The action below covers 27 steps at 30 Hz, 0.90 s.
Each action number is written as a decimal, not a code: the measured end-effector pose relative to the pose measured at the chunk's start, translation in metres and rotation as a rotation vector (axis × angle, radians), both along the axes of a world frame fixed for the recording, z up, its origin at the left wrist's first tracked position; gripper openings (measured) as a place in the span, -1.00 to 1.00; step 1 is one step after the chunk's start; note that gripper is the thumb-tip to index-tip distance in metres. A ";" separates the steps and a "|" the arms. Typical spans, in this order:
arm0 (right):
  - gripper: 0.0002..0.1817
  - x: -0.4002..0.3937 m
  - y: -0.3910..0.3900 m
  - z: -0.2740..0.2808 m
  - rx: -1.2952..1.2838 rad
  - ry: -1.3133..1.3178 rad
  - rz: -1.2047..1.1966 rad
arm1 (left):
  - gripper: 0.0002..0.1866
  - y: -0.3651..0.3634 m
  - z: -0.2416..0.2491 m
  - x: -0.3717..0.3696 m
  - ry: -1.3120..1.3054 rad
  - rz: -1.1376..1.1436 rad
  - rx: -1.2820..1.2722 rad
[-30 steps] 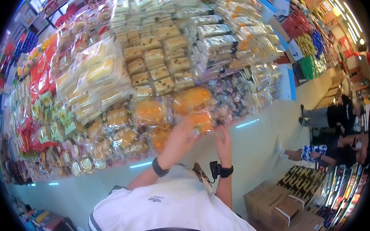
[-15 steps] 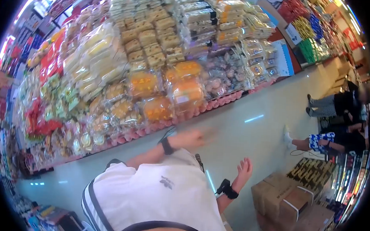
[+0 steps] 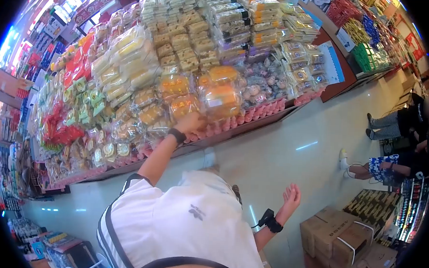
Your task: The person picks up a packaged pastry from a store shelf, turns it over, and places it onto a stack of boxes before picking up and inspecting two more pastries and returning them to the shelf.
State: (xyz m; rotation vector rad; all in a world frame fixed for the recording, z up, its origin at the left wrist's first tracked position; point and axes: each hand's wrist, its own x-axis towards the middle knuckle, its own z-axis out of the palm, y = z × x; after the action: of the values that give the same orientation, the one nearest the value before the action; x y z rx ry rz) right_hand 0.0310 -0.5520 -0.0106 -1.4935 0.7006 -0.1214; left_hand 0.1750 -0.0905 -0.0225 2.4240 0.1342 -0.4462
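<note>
My left hand (image 3: 191,123) is at the front edge of the display, right at the lower side of an orange bread package (image 3: 184,106); its fingertips are too small and blurred to make out. A dark band circles that wrist. Beside it lies another orange package with a white label (image 3: 220,99). My right hand (image 3: 291,197) is raised over the floor at the right, palm up, fingers apart and slightly bent, holding nothing. A black device is strapped to that wrist.
Wrapped cakes (image 3: 180,42) and red packets (image 3: 80,61) cover the display, edged by pink trim (image 3: 254,114). Strapped cardboard boxes (image 3: 333,232) stand at the lower right. Two people (image 3: 387,121) are at the far right. Glossy floor (image 3: 291,157) runs between.
My left hand has moved left and up from over the floor to the front row of packages. The right hand has shifted slightly right, still with fingers apart. The view has shifted a little.
</note>
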 end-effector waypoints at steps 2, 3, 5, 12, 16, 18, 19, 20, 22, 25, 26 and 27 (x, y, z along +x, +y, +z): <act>-0.53 -0.010 -0.002 -0.002 -0.005 0.019 -0.011 | -0.66 0.000 -0.003 0.006 0.042 0.003 0.056; -0.52 -0.015 -0.003 -0.003 -0.009 0.027 -0.019 | -0.67 -0.001 -0.008 0.010 0.061 0.003 0.083; -0.53 -0.026 -0.007 -0.007 0.007 0.030 -0.053 | -0.63 0.001 -0.040 0.014 0.015 0.033 0.048; -0.55 -0.056 -0.020 -0.012 0.019 0.049 -0.178 | -0.65 -0.023 -0.043 -0.011 -0.036 -0.038 0.248; -0.56 -0.057 -0.026 -0.016 0.023 0.054 -0.191 | -0.65 -0.060 -0.062 -0.045 -0.117 -0.179 0.192; -0.56 -0.055 -0.028 -0.014 0.018 0.047 -0.185 | -0.62 -0.088 -0.063 -0.054 -0.029 -0.252 0.115; -0.56 -0.055 -0.029 -0.013 0.016 0.036 -0.182 | -0.61 -0.100 -0.061 -0.060 -0.031 -0.244 0.092; -0.57 -0.055 -0.030 -0.012 0.015 0.027 -0.179 | -0.61 -0.108 -0.056 -0.063 0.026 -0.230 0.043; -0.57 -0.059 -0.034 -0.011 0.013 0.009 -0.170 | -0.60 -0.120 -0.044 -0.072 0.143 -0.200 -0.057; -0.58 -0.070 -0.046 -0.012 0.017 -0.019 -0.177 | -0.62 -0.121 -0.043 -0.081 0.100 -0.240 0.003; -0.57 -0.077 -0.051 -0.015 0.023 -0.024 -0.194 | -0.66 -0.125 -0.041 -0.081 0.122 -0.259 0.008; -0.57 -0.086 -0.056 -0.018 0.033 -0.029 -0.218 | -0.67 -0.133 -0.040 -0.080 0.127 -0.279 0.012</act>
State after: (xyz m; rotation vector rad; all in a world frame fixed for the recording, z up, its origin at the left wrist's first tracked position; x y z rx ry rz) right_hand -0.0554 -0.6081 -0.0284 -1.3781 0.8366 -0.2953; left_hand 0.0946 -0.2239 -0.0624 2.4349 -0.1498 -0.7260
